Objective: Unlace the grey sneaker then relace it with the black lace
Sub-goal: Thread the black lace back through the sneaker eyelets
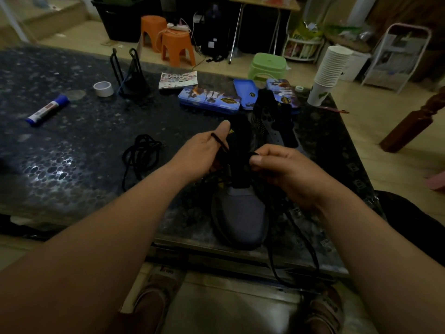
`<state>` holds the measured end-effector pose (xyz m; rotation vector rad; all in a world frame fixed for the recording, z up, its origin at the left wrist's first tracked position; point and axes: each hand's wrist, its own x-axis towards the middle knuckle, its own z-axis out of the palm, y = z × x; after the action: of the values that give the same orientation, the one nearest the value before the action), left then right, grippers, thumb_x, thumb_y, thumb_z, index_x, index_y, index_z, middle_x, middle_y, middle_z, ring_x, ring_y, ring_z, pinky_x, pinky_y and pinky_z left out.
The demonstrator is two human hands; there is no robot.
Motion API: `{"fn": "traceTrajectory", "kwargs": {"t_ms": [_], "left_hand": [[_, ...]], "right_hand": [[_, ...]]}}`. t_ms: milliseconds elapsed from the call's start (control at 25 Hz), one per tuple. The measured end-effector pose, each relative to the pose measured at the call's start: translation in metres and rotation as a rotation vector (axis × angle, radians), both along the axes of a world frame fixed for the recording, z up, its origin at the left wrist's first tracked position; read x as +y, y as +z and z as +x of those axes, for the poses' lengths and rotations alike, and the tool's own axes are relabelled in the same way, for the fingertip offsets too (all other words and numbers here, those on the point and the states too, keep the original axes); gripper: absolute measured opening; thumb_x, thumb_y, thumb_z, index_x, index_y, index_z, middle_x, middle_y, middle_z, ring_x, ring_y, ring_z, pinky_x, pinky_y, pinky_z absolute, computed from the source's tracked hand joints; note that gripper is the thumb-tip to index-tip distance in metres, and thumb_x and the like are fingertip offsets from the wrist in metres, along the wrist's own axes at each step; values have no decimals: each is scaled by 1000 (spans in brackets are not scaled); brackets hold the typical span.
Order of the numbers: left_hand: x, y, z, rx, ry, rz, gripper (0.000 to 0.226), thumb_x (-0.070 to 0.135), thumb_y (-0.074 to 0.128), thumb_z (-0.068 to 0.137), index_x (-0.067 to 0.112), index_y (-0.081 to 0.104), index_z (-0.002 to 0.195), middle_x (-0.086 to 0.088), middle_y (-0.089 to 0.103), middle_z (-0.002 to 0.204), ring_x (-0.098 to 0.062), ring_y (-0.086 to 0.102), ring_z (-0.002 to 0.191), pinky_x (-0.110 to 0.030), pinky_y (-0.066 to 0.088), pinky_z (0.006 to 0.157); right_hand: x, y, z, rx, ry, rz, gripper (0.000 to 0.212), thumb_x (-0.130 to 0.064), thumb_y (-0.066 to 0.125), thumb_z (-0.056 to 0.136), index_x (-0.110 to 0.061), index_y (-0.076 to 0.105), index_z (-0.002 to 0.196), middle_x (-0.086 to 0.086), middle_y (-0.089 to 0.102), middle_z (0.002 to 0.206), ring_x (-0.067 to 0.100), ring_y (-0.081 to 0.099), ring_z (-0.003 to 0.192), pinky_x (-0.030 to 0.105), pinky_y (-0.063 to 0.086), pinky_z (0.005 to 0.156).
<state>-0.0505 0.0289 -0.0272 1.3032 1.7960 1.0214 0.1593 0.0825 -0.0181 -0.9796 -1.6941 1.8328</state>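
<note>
The grey sneaker (242, 218) stands on the dark table near its front edge, toe towards me, black tongue raised. My left hand (204, 153) holds one end of a black lace (220, 142) at the sneaker's left side, the tip sticking up between thumb and fingers. My right hand (284, 169) pinches the lace's other part at the right eyelets. A long stretch of that lace (301, 239) trails down over the table's front edge. A second black lace (140, 156) lies in a loose heap to the left of the sneaker.
A second dark shoe (274, 116) lies behind the sneaker. Blue pencil tins (209, 98), a tape roll (103, 88), a glue stick (47, 110), a black wire stand (131, 75) and stacked paper cups (330, 71) sit on the table (72, 145). Stools stand beyond.
</note>
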Motion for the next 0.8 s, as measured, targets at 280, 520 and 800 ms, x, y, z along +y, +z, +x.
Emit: {"fn": "traceTrajectory", "kwargs": {"t_ms": [280,520,800], "left_hand": [[-6,-3,2,68,-183,43,18,43,63,100,26,62,99,2,65,81,-15,60,71,-36,51,67],[-27,6,12,-217,-51,41,46,11,48,105,24,40,148,-3,70,103,-15,68,87,-32,58,82],[-46,-13,47,156,6,16,26,27,68,99,21,58,123,1,67,118,-16,64,108,-30,50,92]], "right_hand": [[-12,30,20,195,-126,-122,31,-23,70,87,-16,60,59,7,59,71,24,68,84,37,55,90],[-34,50,50,-280,-16,275,29,-34,66,98,-7,74,93,5,52,62,12,63,63,18,42,61],[-68,62,67,87,-65,64,16,-26,63,93,-14,72,90,9,69,82,31,70,102,39,50,96]]}}
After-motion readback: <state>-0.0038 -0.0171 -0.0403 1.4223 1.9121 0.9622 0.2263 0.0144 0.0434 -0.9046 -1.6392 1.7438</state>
